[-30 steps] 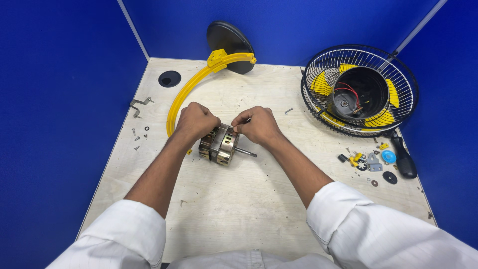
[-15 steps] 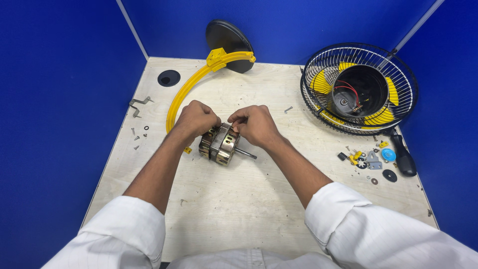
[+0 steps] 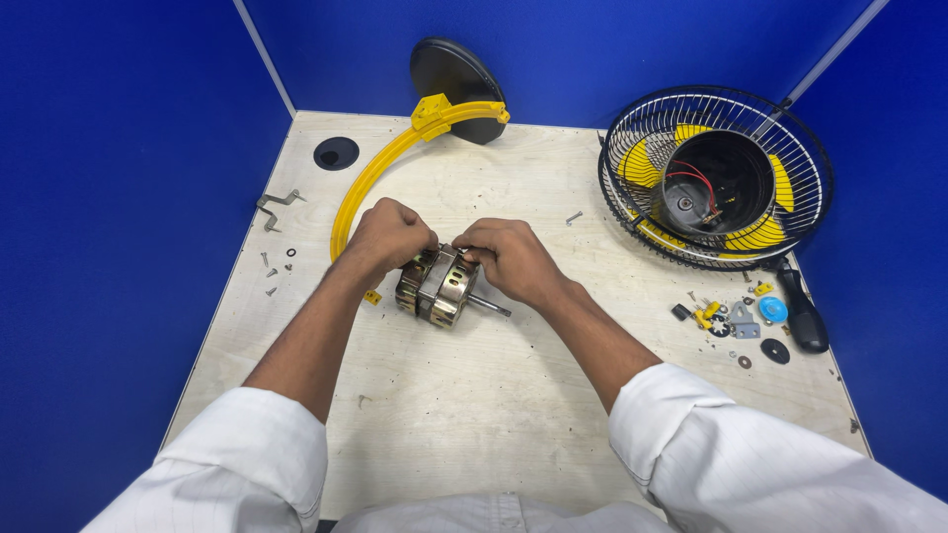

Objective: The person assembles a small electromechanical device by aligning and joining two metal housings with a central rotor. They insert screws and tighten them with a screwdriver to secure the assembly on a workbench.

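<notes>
A brass-coloured fan motor (image 3: pixel 435 286) with a steel shaft sticking out to the right lies on the wooden table (image 3: pixel 494 415). My left hand (image 3: pixel 390 235) grips its left end from above. My right hand (image 3: pixel 506 259) holds its right top edge, fingers curled on the casing. Both hands sit close together over the motor, hiding its upper part.
A wire fan cage (image 3: pixel 716 178) with yellow blades and a black housing stands at the back right. A yellow curved arm (image 3: pixel 380 178) on a black base (image 3: pixel 454 74) lies behind. Small parts (image 3: pixel 731 318), a screwdriver (image 3: pixel 798 308), screws (image 3: pixel 276 266) and a table hole (image 3: pixel 336 153) lie about.
Both hands have shifted slightly on the motor, the right one closing in over its top edge. The motor stays in the same spot.
</notes>
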